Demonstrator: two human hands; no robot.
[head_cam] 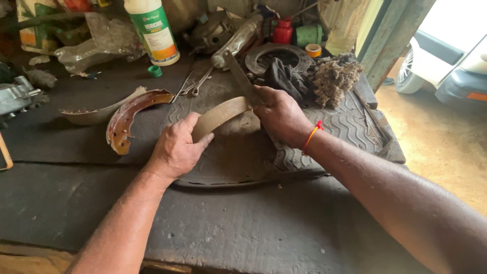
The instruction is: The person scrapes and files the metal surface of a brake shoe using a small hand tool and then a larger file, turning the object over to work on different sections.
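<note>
My left hand (177,147) grips the near end of a curved tan lining strip (220,115), holding it over a ribbed rubber mat (324,129). My right hand (276,114) is closed on a long flat metal tool (238,73), which is pressed against the far end of the strip. A thin orange and red band circles my right wrist. To the left of my left hand lies a rusty reddish curved brake shoe (129,119), with a pale curved strip (99,112) beside it.
A white bottle with a green label (153,30), a green cap (155,71), wrenches (195,83), a metal ring (276,56), a dark rag (286,77), a fibrous wad (335,76), a tape roll (313,49) crowd the dark bench's back. A white car (446,61) stands outside.
</note>
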